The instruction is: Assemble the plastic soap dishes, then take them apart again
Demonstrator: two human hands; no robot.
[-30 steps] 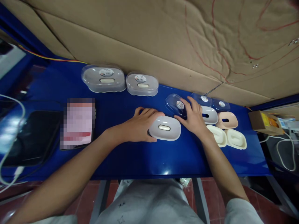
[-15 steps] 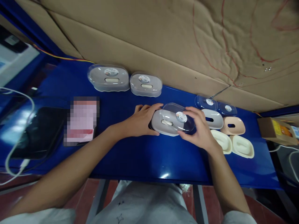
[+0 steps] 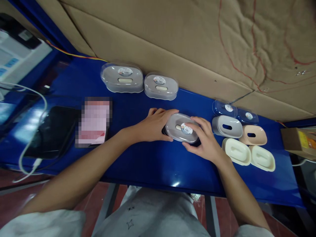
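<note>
My left hand (image 3: 156,125) is wrapped round the left end of a grey oval soap box (image 3: 172,132) at the middle of the table. A clear lid (image 3: 183,119) with a round label lies over the box's top. The fingers and thumb of my right hand (image 3: 206,140) grip the lid at its right end. Through the lid, a cream strip shows in the box's slot. Whether the lid is fully seated cannot be made out, as my hands cover both ends.
Two lidded grey boxes (image 3: 122,80) stand at the back left. At right are two clear lids (image 3: 224,108), a grey slotted tray (image 3: 235,129), a peach one (image 3: 260,135) and two cream bases (image 3: 238,151). A blurred-out phone-like slab (image 3: 95,120) and black device (image 3: 53,131) lie left.
The clear lid has moved left and down, from overhanging the box's right side to covering its top. My right hand has moved with it. The camera view has shifted slightly.
</note>
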